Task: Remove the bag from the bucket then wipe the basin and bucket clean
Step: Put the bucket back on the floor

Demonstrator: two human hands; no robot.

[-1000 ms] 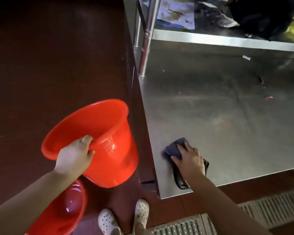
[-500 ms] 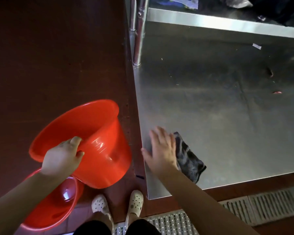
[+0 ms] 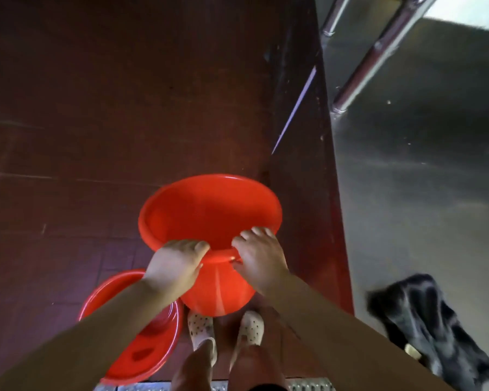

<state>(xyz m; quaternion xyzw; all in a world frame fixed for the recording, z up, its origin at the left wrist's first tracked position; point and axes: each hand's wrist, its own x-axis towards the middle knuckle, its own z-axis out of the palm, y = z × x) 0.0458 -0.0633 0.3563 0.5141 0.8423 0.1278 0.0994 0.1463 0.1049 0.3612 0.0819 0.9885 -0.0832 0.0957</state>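
Dark red floor; left hand and right hand are both gripping red plastic bucket rim, no bag seen; wiping likely next, needing black cloth lying right.

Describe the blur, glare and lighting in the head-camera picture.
Head view: dim overall, the dark red floor nearly black at the top; pale glare streaks the steel table; the dark cloth is motion-blurred; the red bucket is saturated and bright; wide-angle distortion bends the table edge.
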